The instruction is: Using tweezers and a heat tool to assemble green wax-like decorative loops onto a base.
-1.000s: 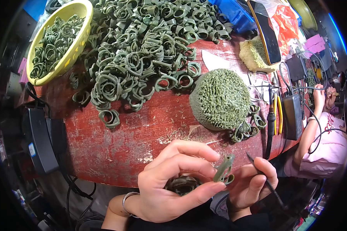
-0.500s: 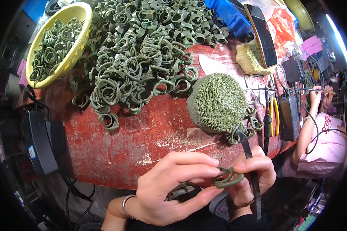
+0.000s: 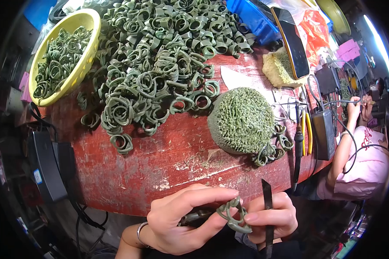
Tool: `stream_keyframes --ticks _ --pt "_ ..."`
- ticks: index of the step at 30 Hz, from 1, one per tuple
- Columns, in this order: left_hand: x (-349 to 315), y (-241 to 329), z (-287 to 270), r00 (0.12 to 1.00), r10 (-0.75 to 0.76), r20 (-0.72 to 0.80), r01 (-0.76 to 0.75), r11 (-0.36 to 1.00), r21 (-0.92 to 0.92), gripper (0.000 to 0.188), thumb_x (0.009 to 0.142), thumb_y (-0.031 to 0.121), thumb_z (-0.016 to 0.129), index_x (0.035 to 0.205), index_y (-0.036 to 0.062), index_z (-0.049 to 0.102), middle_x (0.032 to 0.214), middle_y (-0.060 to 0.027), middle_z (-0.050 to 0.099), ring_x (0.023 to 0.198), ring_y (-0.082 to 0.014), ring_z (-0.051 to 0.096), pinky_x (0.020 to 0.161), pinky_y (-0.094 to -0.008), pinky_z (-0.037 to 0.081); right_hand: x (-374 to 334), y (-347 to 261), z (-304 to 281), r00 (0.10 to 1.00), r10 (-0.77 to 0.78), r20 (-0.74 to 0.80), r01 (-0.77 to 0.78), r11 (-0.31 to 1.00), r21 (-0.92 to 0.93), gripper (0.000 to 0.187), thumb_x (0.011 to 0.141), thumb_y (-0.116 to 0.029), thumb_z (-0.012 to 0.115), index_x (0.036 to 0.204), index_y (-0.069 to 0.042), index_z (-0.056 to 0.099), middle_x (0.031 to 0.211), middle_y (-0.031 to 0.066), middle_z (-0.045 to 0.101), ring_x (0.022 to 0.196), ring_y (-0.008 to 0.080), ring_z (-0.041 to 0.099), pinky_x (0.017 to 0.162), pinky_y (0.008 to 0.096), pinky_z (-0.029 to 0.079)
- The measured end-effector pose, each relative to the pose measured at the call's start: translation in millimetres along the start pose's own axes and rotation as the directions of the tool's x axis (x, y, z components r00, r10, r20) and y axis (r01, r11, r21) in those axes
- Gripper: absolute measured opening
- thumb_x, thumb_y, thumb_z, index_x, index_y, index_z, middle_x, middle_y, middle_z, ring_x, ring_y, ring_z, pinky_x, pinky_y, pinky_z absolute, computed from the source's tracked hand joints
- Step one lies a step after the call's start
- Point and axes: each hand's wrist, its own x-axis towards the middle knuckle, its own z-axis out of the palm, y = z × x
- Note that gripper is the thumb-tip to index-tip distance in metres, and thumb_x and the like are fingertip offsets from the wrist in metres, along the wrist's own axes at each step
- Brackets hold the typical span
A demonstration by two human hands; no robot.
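Note:
Pinched between the thumb and fingers of my left hand [image 3: 170,220] is a green ring [image 3: 235,223] with open, curving bands. More greenish loops [image 3: 195,217] are tucked in that palm, partly hidden by the fingers. My right hand [image 3: 277,218] is closed round a thin, dark, flat blade-like tool [image 3: 267,196], its angled tip pointing up and away from me. The right thumb rests against the ring's near right side. Both hands are just off the table's near edge.
A large heap of green rings [image 3: 160,64] covers the back of the red table [image 3: 138,181]. A yellow basket [image 3: 88,64] of rings stands left. A round green textured block [image 3: 242,121], phone [image 3: 291,43], yellow-handled pliers [image 3: 307,129] and black adapter [image 3: 323,134] lie right. Another person sits far right.
Both hands have come slightly lower and left. The ring has been turned to another angle. The tool has swung more upright, its tip drawn back from the small rings beside the block.

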Motion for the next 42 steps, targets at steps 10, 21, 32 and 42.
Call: stream_keyframes --ticks 10,21,32,42 --pt "5 4 1 1.000 -0.018 -0.025 0.021 0.990 0.142 0.019 0.068 -0.004 0.061 0.086 -0.0055 0.057 0.071 -0.0138 0.063 0.064 -0.0183 0.062 0.058 -0.0252 0.048 -4 -1 9 0.970 0.089 -0.226 -0.079 0.995 0.056 0.033 0.086 -0.023 0.048 0.112 -0.005 0.040 0.059 0.0079 0.056 0.040 0.0116 0.048 0.037 0.0208 0.039" --pt "4 3 5 0.999 0.016 -0.036 -0.009 0.980 0.199 0.019 0.068 -0.004 0.058 0.087 -0.0058 0.057 0.073 -0.0139 0.062 0.065 -0.0177 0.061 0.058 -0.0243 0.048 4 13 -7 0.992 -0.119 -0.049 0.126 0.978 0.165 0.021 0.082 -0.019 0.055 0.082 0.002 0.050 0.051 0.0100 0.057 0.037 0.0131 0.052 0.035 0.0230 0.043" --pt "4 2 3 0.994 0.111 0.008 -0.110 0.962 0.250 0.026 0.064 -0.004 0.061 0.089 -0.0049 0.057 0.076 -0.0134 0.062 0.066 -0.0188 0.061 0.059 -0.0255 0.048 7 3 -3 0.989 0.031 -0.144 -0.008 0.988 0.155 0.027 0.084 -0.029 0.050 0.075 -0.003 0.049 0.047 0.0060 0.055 0.037 0.0127 0.053 0.035 0.0214 0.041" --pt "10 4 9 0.988 0.155 0.013 -0.154 0.958 0.243 0.024 0.064 -0.005 0.061 0.088 -0.0042 0.057 0.073 -0.0127 0.062 0.065 -0.0183 0.061 0.059 -0.0253 0.048 24 16 -37 0.742 0.097 -0.663 -0.245 0.961 -0.133 0.042 0.092 -0.031 0.029 0.095 0.006 0.049 0.048 0.0078 0.053 0.035 0.0091 0.039 0.036 0.0182 0.028"
